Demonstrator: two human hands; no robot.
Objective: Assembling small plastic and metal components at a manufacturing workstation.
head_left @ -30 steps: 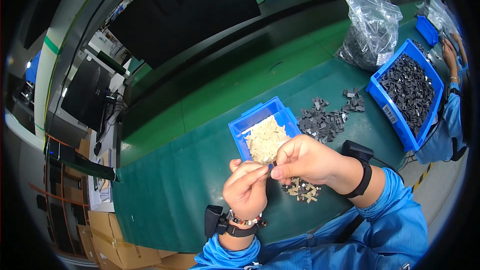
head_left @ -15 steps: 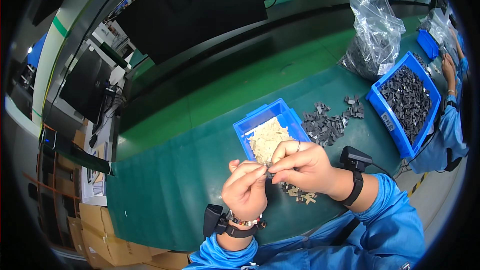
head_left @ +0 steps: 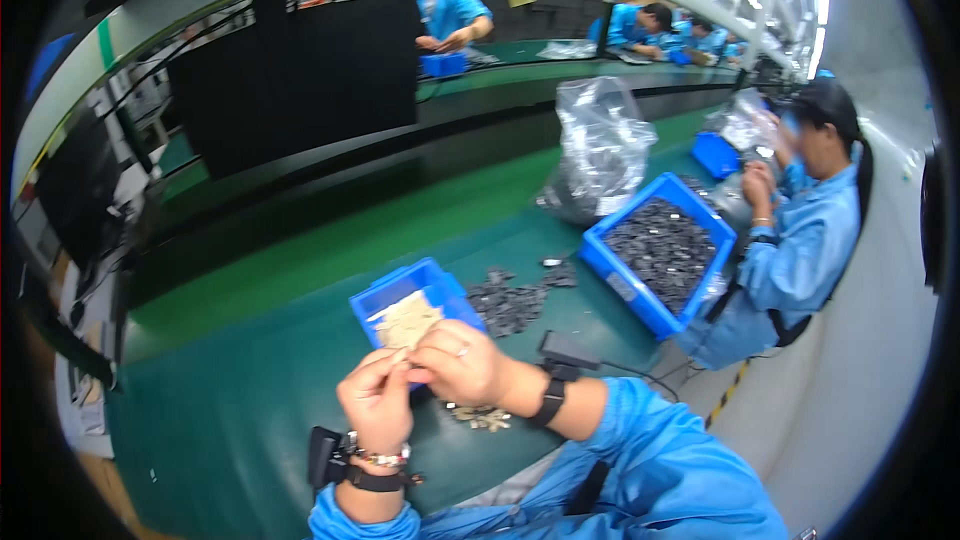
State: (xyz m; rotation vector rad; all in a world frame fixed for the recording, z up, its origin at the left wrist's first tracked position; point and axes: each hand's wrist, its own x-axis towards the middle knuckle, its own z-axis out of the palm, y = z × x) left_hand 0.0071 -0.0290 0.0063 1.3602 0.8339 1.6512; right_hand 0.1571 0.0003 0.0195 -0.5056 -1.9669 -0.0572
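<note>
My left hand (head_left: 377, 405) and my right hand (head_left: 462, 368) meet fingertip to fingertip over the near edge of a small blue bin (head_left: 362, 308). Both are closed in a pinch. Whatever lies between the fingertips is too small and blurred to make out. Cream-coloured flat pieces (head_left: 408, 316) are heaped in the bin, partly hidden by my fingers. Just right of the bin, loose dark grey pieces (head_left: 508, 302) are spread on the green table (head_left: 230, 430). Below my right wrist lies a small pile of beige and dark pieces (head_left: 484, 418).
A larger blue bin (head_left: 612, 283) full of dark pieces stands to the right, with a clear plastic bag (head_left: 600, 145) behind it. A co-worker (head_left: 805, 240) sits at the far right, hands raised. A black panel (head_left: 300, 70) rises at the back left.
The view has swung up and to the right, bringing the co-worker and the people at the back into sight. My hands stay pinched together; a dark bit showed at the fingertips before.
</note>
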